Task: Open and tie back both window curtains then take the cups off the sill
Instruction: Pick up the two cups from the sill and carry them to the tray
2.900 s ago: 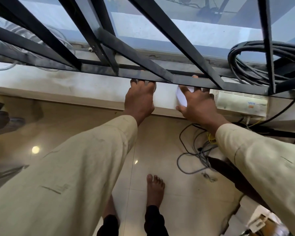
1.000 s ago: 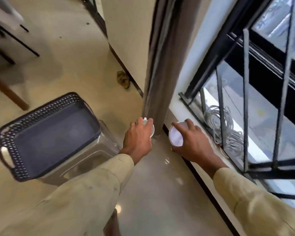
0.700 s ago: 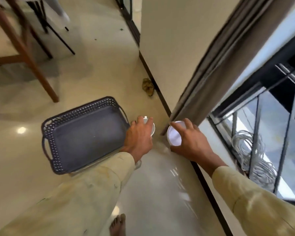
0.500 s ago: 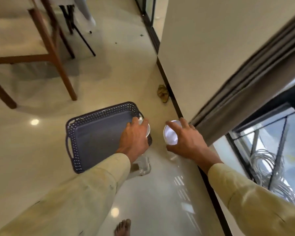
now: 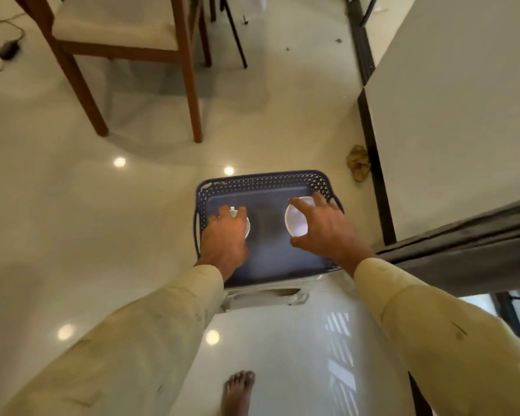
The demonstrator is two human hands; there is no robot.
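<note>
Left grip [image 5: 224,235] curled over left cup [image 5: 247,228] from above; cup mostly hidden under palm. Right grip [image 5: 324,232] clasps rim of right cup [image 5: 296,219], mouth tipped toward me. Both cups off sill, low over blue tray [image 5: 261,183] on white stool [image 5: 264,297]; contact with tray unclear. Top-down holds likely chosen for straight set-down, one cup each side.

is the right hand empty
No, the right hand grips a white cup by its rim over the dark tray.
</note>
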